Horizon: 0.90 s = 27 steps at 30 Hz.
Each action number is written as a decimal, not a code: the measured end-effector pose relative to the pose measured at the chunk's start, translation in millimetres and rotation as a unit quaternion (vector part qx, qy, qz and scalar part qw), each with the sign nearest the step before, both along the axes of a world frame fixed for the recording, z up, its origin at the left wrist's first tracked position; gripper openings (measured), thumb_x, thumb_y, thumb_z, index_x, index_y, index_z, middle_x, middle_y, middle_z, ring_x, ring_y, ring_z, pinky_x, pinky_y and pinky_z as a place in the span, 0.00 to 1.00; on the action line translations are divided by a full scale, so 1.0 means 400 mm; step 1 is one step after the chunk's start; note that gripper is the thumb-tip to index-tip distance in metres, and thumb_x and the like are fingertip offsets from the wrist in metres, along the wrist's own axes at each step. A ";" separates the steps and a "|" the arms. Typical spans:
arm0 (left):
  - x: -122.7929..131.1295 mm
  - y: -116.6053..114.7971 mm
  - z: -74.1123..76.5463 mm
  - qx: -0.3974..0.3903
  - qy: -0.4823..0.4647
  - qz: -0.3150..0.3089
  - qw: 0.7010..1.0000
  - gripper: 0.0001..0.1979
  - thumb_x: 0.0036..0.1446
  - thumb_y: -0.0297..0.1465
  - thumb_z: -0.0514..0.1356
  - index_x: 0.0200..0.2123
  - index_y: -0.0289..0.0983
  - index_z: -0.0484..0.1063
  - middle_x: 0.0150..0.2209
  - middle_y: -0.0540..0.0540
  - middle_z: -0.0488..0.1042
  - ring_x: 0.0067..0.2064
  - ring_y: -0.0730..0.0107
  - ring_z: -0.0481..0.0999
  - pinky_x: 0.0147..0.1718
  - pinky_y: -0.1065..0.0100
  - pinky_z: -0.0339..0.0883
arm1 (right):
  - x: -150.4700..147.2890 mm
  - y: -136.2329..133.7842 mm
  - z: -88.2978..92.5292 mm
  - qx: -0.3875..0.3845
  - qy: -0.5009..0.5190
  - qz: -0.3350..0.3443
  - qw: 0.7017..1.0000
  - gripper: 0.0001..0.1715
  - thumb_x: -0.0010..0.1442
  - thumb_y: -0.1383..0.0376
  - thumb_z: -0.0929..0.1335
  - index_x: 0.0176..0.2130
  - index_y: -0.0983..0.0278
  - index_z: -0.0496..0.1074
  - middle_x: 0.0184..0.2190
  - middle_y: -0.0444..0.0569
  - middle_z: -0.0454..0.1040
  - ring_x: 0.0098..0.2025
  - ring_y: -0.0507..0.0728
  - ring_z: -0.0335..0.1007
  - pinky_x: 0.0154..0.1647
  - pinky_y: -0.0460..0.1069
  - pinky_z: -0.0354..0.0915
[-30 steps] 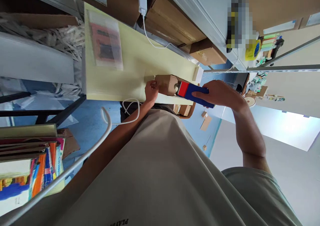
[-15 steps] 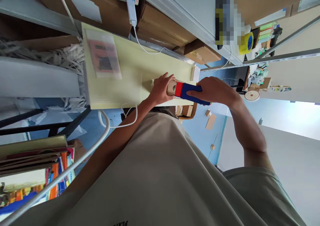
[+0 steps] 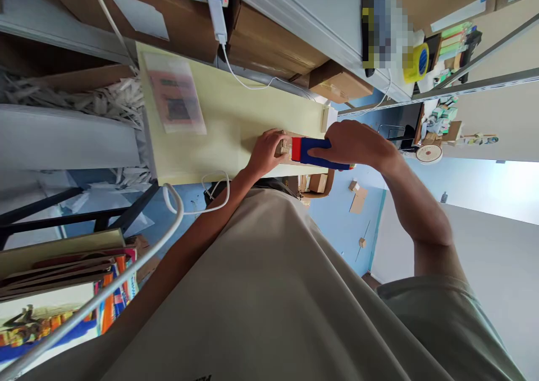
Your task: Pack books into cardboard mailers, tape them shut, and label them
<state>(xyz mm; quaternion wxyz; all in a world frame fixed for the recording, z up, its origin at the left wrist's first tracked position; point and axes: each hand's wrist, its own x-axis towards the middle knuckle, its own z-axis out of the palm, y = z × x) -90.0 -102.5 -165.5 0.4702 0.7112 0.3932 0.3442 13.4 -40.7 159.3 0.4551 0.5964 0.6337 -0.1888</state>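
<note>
My left hand [image 3: 266,152] is wrapped round a small tan cardboard box [image 3: 286,147] above the pale yellow table [image 3: 227,109]. To its right, my right hand [image 3: 351,143] grips a dark blue piece with a red end [image 3: 315,151], thumb along its near side. The red end meets the tan box, and both lie in one line. My fingers hide part of each. A clear sleeve with a pinkish sheet [image 3: 174,100] lies at the table's left end.
Cardboard boxes [image 3: 273,41] and a power strip with a white plug [image 3: 217,16] line the table's far side. A grey shelf [image 3: 332,27] holds yellow tape [image 3: 416,63]. A white cable [image 3: 179,224] loops at the near left, above books [image 3: 63,291].
The tan box and the blue piece have shifted slightly left, and more of the tan box shows between my hands. Both hands keep their grip. The view has tilted a little.
</note>
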 end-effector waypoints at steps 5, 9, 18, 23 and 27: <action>-0.025 0.007 -0.001 0.014 0.015 -0.015 1.000 0.28 0.69 0.34 0.68 0.71 0.41 0.73 0.69 0.36 0.79 0.76 0.43 0.70 0.77 0.42 0.64 | 0.115 0.005 -0.018 -0.044 -0.003 -0.043 0.998 0.44 0.72 0.31 0.66 0.44 0.66 0.86 0.27 0.57 0.81 0.36 0.64 0.79 0.40 0.56 0.66; -0.028 0.010 0.013 0.023 0.041 -0.055 0.997 0.33 0.71 0.38 0.65 0.76 0.41 0.68 0.72 0.35 0.77 0.75 0.41 0.70 0.77 0.40 0.63 | 0.194 0.001 -0.032 -0.075 0.004 -0.101 0.992 0.43 0.73 0.32 0.66 0.43 0.65 0.87 0.29 0.56 0.83 0.35 0.62 0.78 0.40 0.56 0.66; 0.011 0.033 0.004 0.029 0.077 -0.069 0.994 0.40 0.68 0.38 0.67 0.79 0.38 0.61 0.73 0.30 0.71 0.77 0.34 0.67 0.79 0.33 0.59 | 0.273 0.000 -0.075 -0.048 0.036 -0.090 0.994 0.43 0.70 0.31 0.69 0.45 0.67 0.88 0.30 0.56 0.82 0.34 0.62 0.77 0.39 0.55 0.64; 0.006 0.030 -0.002 0.020 0.075 -0.069 0.995 0.40 0.67 0.32 0.67 0.79 0.38 0.60 0.74 0.29 0.69 0.79 0.36 0.66 0.79 0.35 0.61 | 0.327 0.012 -0.110 -0.049 0.087 -0.064 0.993 0.46 0.70 0.28 0.68 0.44 0.67 0.87 0.29 0.57 0.81 0.35 0.63 0.77 0.39 0.55 0.64; -0.023 0.027 0.011 0.016 0.076 -0.085 0.993 0.41 0.69 0.33 0.67 0.80 0.40 0.58 0.75 0.30 0.68 0.80 0.37 0.64 0.79 0.35 0.62 | 0.365 0.009 -0.134 -0.061 0.121 -0.065 0.989 0.45 0.70 0.29 0.69 0.43 0.66 0.87 0.29 0.57 0.81 0.35 0.63 0.78 0.39 0.55 0.64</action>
